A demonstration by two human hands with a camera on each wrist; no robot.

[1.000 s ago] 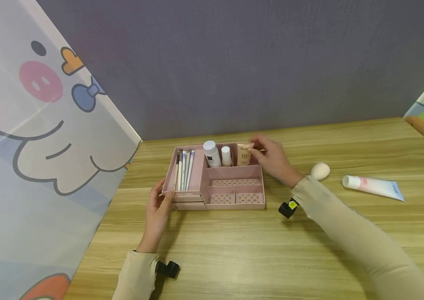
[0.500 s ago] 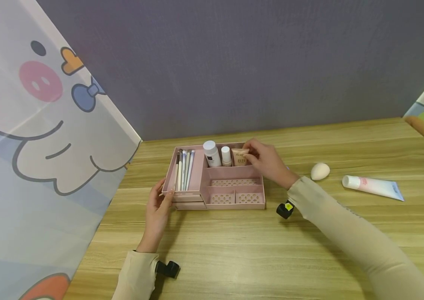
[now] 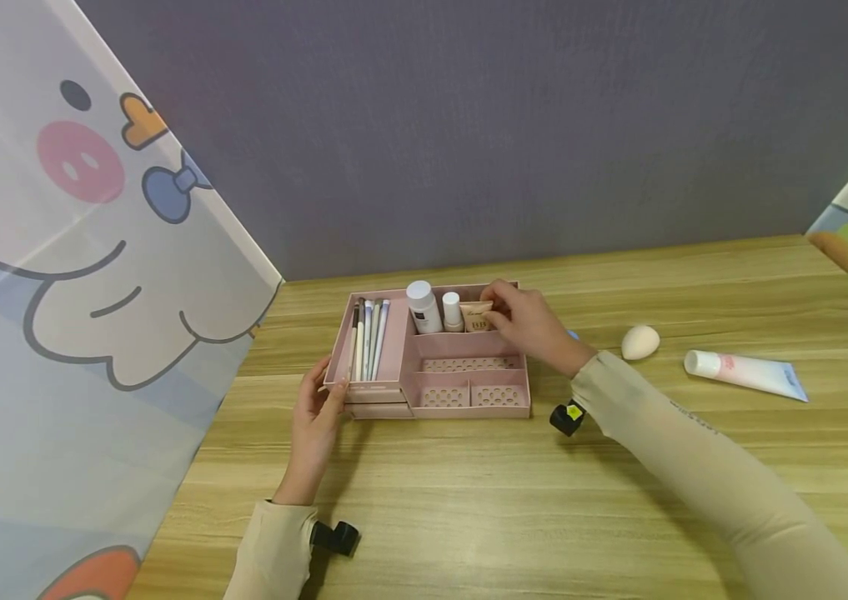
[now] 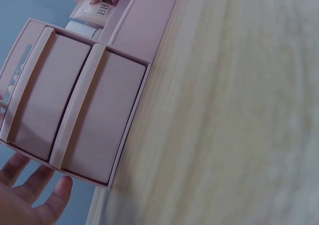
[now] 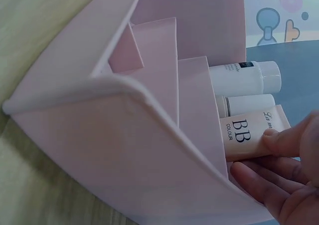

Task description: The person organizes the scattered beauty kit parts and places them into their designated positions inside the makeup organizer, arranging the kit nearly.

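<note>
A pink makeup organizer (image 3: 469, 412) stands on the table, its two drawers (image 4: 102, 117) facing the left wrist camera. My left hand (image 3: 314, 425) holds its left front corner, thumb at the front rim and fingers along the side. With my right hand (image 3: 532, 325) I pinch the upper end of a beige BB cream tube (image 5: 246, 135), whose lower end is inside the rear compartment. Beside the tube stand a small white-capped bottle (image 3: 452, 310) and a larger white bottle (image 3: 425, 308). Several makeup brushes (image 3: 369, 342) lie in the left top tray.
Right of the organizer, a white egg-shaped makeup sponge (image 3: 640, 342) and a white-and-blue squeeze tube (image 3: 750, 374) lie on the wooden table (image 3: 469, 500). A small blue item (image 3: 573, 334) is mostly hidden behind my right wrist. A grey panel (image 3: 506, 142) rises behind the table.
My right hand has moved left and slightly down with the BB cream tube, bringing it close to the small white-capped bottle. My left hand and the organizer stay put.
</note>
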